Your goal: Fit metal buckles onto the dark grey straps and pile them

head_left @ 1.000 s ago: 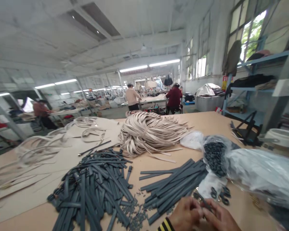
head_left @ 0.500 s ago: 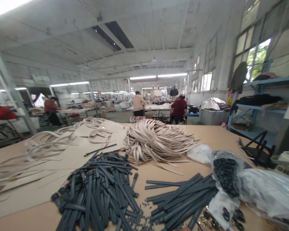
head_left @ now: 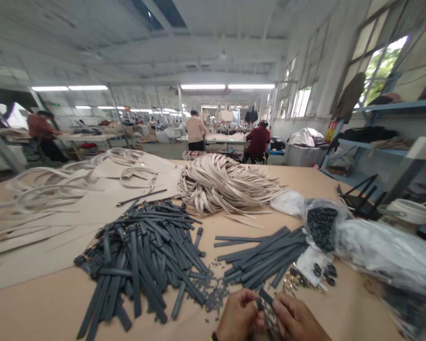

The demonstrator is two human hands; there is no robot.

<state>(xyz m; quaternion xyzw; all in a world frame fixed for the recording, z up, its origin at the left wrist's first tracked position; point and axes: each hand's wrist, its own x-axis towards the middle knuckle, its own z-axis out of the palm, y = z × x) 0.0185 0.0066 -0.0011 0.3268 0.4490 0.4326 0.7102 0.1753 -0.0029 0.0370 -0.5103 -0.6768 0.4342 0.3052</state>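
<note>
Hands met at the near table edge, left hand [head_left: 238, 316] and right hand [head_left: 294, 318] pinched together on a dark strap [head_left: 265, 297]; steady grip near its end seemed wise, just right of the strap heap [head_left: 142, 255].

Both hands meet in one grip [head_left: 264, 310] at the near edge of the surface [head_left: 35, 308]. Left of the grip, bare surface lies open up to the heap of dark straps [head_left: 142, 255]. Straight ahead, loose dark bits [head_left: 213, 291] and a row of straight dark strips [head_left: 262, 258] block the way. Right of the grip, small dark rings [head_left: 324, 274] and a clear plastic bag [head_left: 383, 255] crowd the surface. Beyond them lies a beige strap bundle [head_left: 223, 184].
</note>
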